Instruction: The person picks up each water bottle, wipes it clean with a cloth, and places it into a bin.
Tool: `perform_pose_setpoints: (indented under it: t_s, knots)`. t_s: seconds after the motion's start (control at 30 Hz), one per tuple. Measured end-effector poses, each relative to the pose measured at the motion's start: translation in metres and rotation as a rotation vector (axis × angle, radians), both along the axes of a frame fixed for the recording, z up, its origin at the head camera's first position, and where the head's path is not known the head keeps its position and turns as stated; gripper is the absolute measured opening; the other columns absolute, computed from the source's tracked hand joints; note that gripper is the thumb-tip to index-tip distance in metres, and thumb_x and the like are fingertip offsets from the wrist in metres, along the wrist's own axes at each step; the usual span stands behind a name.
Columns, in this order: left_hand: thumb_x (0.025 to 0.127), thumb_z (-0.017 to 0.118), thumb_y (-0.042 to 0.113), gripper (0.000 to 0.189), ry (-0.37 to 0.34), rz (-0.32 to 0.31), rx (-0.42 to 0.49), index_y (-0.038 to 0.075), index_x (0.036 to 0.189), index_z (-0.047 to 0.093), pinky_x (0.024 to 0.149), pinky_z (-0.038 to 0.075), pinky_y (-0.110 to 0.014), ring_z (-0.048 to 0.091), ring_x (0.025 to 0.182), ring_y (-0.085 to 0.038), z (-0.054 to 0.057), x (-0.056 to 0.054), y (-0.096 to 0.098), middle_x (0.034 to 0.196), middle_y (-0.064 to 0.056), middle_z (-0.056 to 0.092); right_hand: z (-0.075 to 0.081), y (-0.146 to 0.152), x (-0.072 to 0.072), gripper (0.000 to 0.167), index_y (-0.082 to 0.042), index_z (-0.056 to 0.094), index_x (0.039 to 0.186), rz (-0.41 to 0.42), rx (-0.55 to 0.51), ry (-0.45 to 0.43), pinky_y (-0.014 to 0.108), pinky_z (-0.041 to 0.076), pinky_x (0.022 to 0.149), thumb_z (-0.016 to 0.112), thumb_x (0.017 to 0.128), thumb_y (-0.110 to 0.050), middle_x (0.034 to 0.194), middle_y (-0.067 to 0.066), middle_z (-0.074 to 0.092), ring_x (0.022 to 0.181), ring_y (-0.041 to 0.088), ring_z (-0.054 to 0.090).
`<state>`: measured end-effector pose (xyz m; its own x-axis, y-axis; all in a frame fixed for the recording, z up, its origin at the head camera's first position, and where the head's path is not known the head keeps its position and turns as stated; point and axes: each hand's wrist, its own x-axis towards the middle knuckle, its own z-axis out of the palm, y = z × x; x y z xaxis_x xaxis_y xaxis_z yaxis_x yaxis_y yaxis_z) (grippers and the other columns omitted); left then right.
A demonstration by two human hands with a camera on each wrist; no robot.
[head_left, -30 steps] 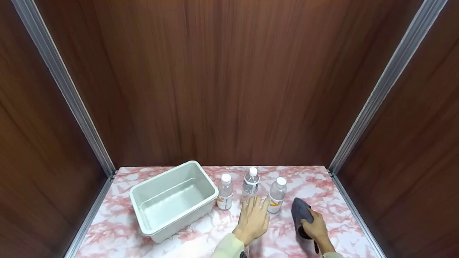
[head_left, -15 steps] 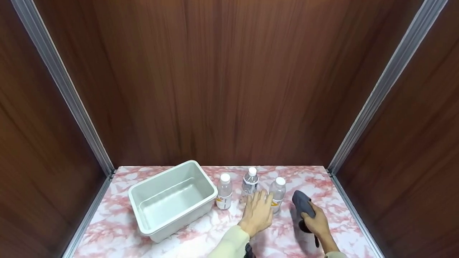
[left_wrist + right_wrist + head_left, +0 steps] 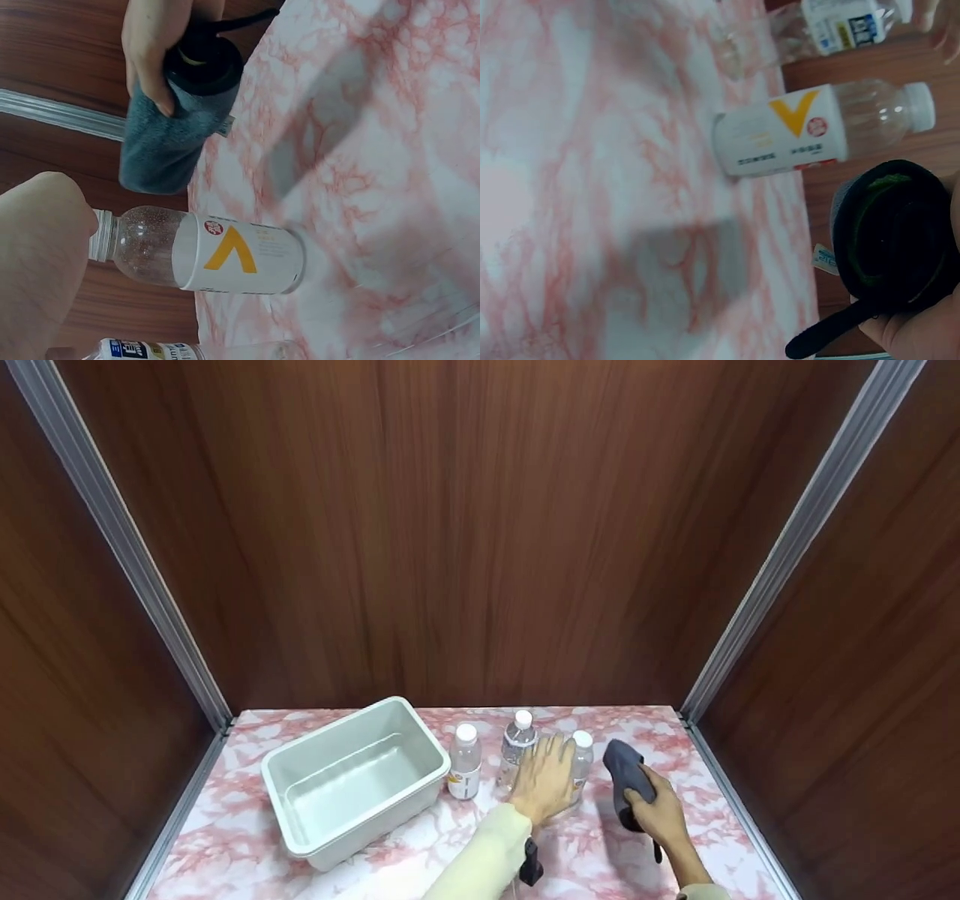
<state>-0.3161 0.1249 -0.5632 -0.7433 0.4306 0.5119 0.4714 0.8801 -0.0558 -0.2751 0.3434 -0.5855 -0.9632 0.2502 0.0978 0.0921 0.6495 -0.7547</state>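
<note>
My left hand (image 3: 546, 776) reaches over the table with its fingers stretched out, between the middle bottle (image 3: 516, 736) and the right bottle (image 3: 583, 757). The left wrist view has it right at the white cap of the clear plastic bottle (image 3: 240, 255), whose white label bears a yellow V. My right hand (image 3: 660, 806) grips a blue-grey fabric sleeve (image 3: 624, 774) held above the table, its shadow below. In the right wrist view the sleeve (image 3: 896, 232) shows its black-lined opening, with a black strap (image 3: 832, 328) hanging from it. Both bottles stand upright, partly hidden by the left hand.
A third capped bottle (image 3: 464, 769) stands beside a pale grey-green plastic bin (image 3: 382, 821) on the left. Red-and-white marbled covering lies over the table (image 3: 247, 802). Brown wood-grain panels (image 3: 465, 547) with metal corner strips (image 3: 787, 547) enclose it behind and on both sides.
My left hand has moved forward and right toward the right bottle. My right hand has raised the fabric sleeve and brought it slightly forward. The bottles and bin keep their places.
</note>
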Motion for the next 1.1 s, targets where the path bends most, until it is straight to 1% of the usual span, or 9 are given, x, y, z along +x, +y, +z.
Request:
perform_pose_setpoints:
  t_s: [0.2,0.4,0.57,0.73,0.87,0.9,1.0,1.03,1.1]
  knots:
    - [0.084,0.073,0.044,0.067,-0.089,-0.007,-0.018,0.017,0.142,0.052,0.102,0.051,-0.039,0.057,0.130,-0.020,-0.001,-0.007,0.004,0.144,-0.003,0.057,0.014,-0.006,0.000,0.061,-0.004,0.043,0.152,0.001,-0.014,0.014,0.059,0.038,0.113,0.063,0.096,-0.015,0.153,0.029,0.042,0.137,0.050,0.046]
    - [0.083,0.075,0.046,0.076,-0.137,-0.001,-0.063,0.019,0.148,0.047,0.109,0.048,-0.044,0.050,0.141,-0.019,0.000,-0.014,0.006,0.155,-0.001,0.049,0.025,-0.011,0.002,0.061,-0.007,0.042,0.153,0.003,-0.030,0.020,0.058,0.036,0.115,0.062,0.096,-0.016,0.155,0.026,0.042,0.140,0.048,0.043]
    - [0.082,0.077,0.045,0.082,-0.214,-0.013,-0.138,0.022,0.152,0.042,0.111,0.046,-0.048,0.046,0.145,-0.018,0.004,-0.018,0.011,0.161,0.001,0.043,0.030,-0.014,0.003,0.062,-0.007,0.042,0.153,0.002,-0.033,0.036,0.056,0.035,0.116,0.063,0.096,-0.016,0.155,0.026,0.041,0.140,0.046,0.043]
    - [0.081,0.078,0.044,0.085,-0.273,-0.022,-0.177,0.026,0.154,0.039,0.112,0.046,-0.044,0.043,0.148,-0.016,0.009,-0.021,0.016,0.163,0.005,0.038,0.031,-0.017,0.005,0.061,-0.006,0.045,0.152,0.003,-0.026,0.062,0.055,0.036,0.114,0.065,0.094,-0.014,0.153,0.027,0.044,0.138,0.045,0.046]
    - [0.081,0.079,0.043,0.085,-0.267,-0.015,-0.209,0.027,0.154,0.039,0.109,0.048,-0.041,0.044,0.146,-0.013,0.010,-0.018,0.017,0.163,0.009,0.038,0.033,-0.018,0.006,0.061,-0.005,0.047,0.150,0.006,-0.029,0.091,0.053,0.037,0.112,0.066,0.093,-0.013,0.150,0.026,0.048,0.135,0.044,0.049]
    - [0.079,0.080,0.043,0.088,-0.247,-0.013,-0.212,0.027,0.155,0.038,0.107,0.049,-0.041,0.045,0.146,-0.012,0.004,-0.020,0.018,0.163,0.010,0.038,0.034,-0.018,0.006,0.061,-0.005,0.047,0.150,0.007,-0.032,0.097,0.053,0.037,0.112,0.066,0.093,-0.013,0.150,0.026,0.048,0.134,0.043,0.049]
    - [0.078,0.083,0.040,0.089,-0.220,-0.016,-0.222,0.027,0.154,0.039,0.104,0.051,-0.039,0.047,0.143,-0.011,0.003,-0.018,0.018,0.161,0.010,0.041,0.036,-0.019,0.006,0.061,-0.006,0.047,0.150,0.006,-0.036,0.101,0.053,0.037,0.112,0.066,0.093,-0.013,0.150,0.026,0.048,0.135,0.043,0.049]
    - [0.078,0.083,0.038,0.088,-0.209,-0.022,-0.217,0.026,0.153,0.041,0.103,0.052,-0.038,0.048,0.142,-0.012,0.003,-0.017,0.018,0.160,0.009,0.043,0.037,-0.019,0.006,0.061,-0.006,0.047,0.150,0.006,-0.039,0.101,0.053,0.037,0.112,0.066,0.093,-0.013,0.151,0.026,0.047,0.134,0.044,0.049]
    - [0.080,0.082,0.032,0.078,-0.181,-0.038,-0.183,0.022,0.149,0.047,0.099,0.054,-0.037,0.051,0.138,-0.013,0.002,-0.017,0.020,0.155,0.007,0.047,0.038,-0.019,0.006,0.061,-0.006,0.047,0.150,0.007,-0.041,0.100,0.053,0.037,0.112,0.066,0.093,-0.013,0.151,0.026,0.047,0.135,0.044,0.049]
